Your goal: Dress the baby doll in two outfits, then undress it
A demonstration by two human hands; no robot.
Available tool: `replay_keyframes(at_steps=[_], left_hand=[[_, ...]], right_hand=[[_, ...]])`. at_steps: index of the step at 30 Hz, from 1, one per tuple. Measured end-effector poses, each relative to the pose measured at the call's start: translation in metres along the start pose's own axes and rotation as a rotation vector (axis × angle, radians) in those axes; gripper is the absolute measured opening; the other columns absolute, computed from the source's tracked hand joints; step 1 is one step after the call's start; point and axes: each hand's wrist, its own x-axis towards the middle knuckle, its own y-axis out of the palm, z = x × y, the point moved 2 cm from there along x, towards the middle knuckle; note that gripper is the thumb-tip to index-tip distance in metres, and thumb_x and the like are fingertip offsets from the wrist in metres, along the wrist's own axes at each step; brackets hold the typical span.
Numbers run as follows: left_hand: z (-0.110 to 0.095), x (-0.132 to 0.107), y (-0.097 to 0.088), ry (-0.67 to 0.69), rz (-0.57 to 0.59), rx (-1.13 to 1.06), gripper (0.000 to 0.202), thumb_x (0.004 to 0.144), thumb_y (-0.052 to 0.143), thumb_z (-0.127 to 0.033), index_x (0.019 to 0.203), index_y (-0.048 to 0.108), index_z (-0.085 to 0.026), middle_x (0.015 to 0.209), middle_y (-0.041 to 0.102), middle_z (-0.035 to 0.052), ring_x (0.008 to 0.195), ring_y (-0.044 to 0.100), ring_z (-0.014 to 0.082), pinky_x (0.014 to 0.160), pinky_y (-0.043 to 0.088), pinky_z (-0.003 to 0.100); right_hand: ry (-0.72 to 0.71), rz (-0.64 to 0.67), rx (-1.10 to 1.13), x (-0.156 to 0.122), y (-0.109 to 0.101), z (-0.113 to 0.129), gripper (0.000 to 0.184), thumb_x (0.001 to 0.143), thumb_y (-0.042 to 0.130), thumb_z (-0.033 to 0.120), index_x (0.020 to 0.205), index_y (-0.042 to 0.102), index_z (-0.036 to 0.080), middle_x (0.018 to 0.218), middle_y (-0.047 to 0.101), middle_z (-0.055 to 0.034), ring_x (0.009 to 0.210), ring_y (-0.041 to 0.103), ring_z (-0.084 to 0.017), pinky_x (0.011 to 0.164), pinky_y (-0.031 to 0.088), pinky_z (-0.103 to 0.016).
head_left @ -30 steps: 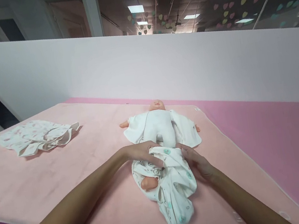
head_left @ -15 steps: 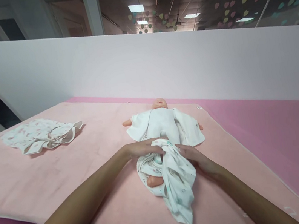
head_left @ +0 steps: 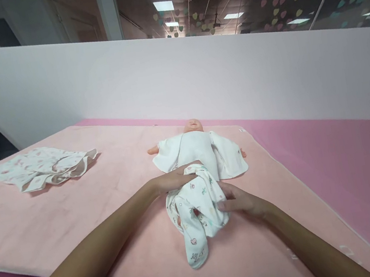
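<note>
A baby doll [head_left: 196,147] lies on its back on the pink towel [head_left: 86,207], head toward the wall, in an open white top. White printed baby trousers [head_left: 196,203] are bunched over its legs. My left hand [head_left: 174,179] grips the trousers' upper edge at the doll's hip. My right hand [head_left: 238,202] pinches the fabric on the other side, lower down. One trouser leg hangs toward me, and the doll's feet are hidden under the cloth.
A crumpled white garment with a pink print [head_left: 42,166] lies at the far left of the towel. A darker pink mat [head_left: 346,168] spreads to the right. A white partition wall [head_left: 196,80] stands behind the table.
The trousers have been pulled up over the doll's legs. The bare foot seen earlier is now covered. Both hands shifted up the doll with the cloth.
</note>
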Motion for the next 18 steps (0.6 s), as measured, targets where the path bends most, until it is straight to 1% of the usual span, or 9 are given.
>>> replay_keyframes(at_steps=[3,5,7,9,11,12,15,18], left_hand=[[0.0022,0.0010,0.0004,-0.001,0.062,-0.114,0.036,0.090,0.074,-0.048,0.115,0.064,-0.024,0.113,0.071,0.0025,0.110,0.067,0.0240,0.091,0.053,0.031],[0.0043,0.0011,-0.0011,-0.011,0.082,-0.133,0.036,0.090,0.074,-0.049,0.115,0.066,-0.023,0.115,0.073,0.0034,0.115,0.067,0.0252,0.095,0.053,0.032],[0.0055,0.0002,-0.0031,-0.033,0.125,-0.143,0.044,0.089,0.075,-0.054,0.118,0.069,-0.021,0.119,0.074,0.0063,0.120,0.067,0.0278,0.101,0.052,0.035],[0.0049,-0.0015,-0.0050,-0.066,0.183,-0.151,0.053,0.086,0.078,-0.056,0.123,0.070,-0.020,0.123,0.075,0.0086,0.124,0.067,0.0301,0.106,0.052,0.038],[0.0033,-0.0031,-0.0059,-0.087,0.233,-0.155,0.058,0.082,0.084,-0.053,0.129,0.070,-0.021,0.126,0.075,0.0092,0.125,0.067,0.0310,0.109,0.051,0.041],[0.0026,-0.0035,-0.0060,-0.087,0.244,-0.156,0.059,0.082,0.085,-0.051,0.130,0.070,-0.021,0.128,0.075,0.0092,0.126,0.068,0.0309,0.110,0.051,0.042],[0.0029,-0.0021,-0.0053,-0.040,0.220,-0.170,0.056,0.085,0.083,-0.050,0.131,0.070,-0.022,0.132,0.074,0.0092,0.128,0.066,0.0297,0.112,0.050,0.042],[0.0064,0.0009,-0.0042,0.016,0.179,-0.177,0.055,0.087,0.081,-0.049,0.133,0.068,-0.021,0.135,0.072,0.0085,0.131,0.064,0.0285,0.110,0.050,0.040]], right_hand=[[0.053,0.058,-0.050,-0.0010,0.0005,-0.0034,0.055,0.086,0.085,0.042,0.133,0.070,0.019,0.117,0.075,-0.0080,0.108,0.069,-0.025,0.099,0.053,-0.038],[0.060,0.039,-0.060,-0.0012,-0.0010,-0.0052,0.047,0.087,0.084,0.044,0.125,0.074,0.018,0.112,0.076,-0.0078,0.105,0.070,-0.025,0.096,0.054,-0.036],[0.015,-0.038,-0.005,-0.0008,-0.0024,-0.0043,0.047,0.087,0.083,0.046,0.123,0.074,0.017,0.112,0.077,-0.0087,0.105,0.071,-0.026,0.096,0.054,-0.037],[-0.060,-0.151,0.092,0.0000,-0.0029,-0.0011,0.050,0.088,0.080,0.048,0.129,0.072,0.018,0.120,0.076,-0.0107,0.112,0.070,-0.029,0.100,0.053,-0.040],[-0.098,-0.238,0.165,0.0011,-0.0021,0.0017,0.051,0.092,0.075,0.049,0.135,0.070,0.020,0.126,0.075,-0.0115,0.119,0.068,-0.029,0.104,0.052,-0.042],[-0.090,-0.255,0.176,0.0017,-0.0014,0.0023,0.051,0.095,0.072,0.050,0.137,0.068,0.021,0.127,0.074,-0.0114,0.121,0.067,-0.029,0.105,0.052,-0.041],[-0.008,-0.220,0.110,0.0022,-0.0002,0.0004,0.050,0.099,0.069,0.054,0.138,0.067,0.022,0.123,0.075,-0.0108,0.117,0.068,-0.028,0.099,0.053,-0.038],[0.066,-0.127,-0.007,0.0000,-0.0028,-0.0045,0.049,0.097,0.070,0.058,0.126,0.072,0.019,0.113,0.076,-0.0092,0.102,0.070,-0.024,0.085,0.053,-0.032]])
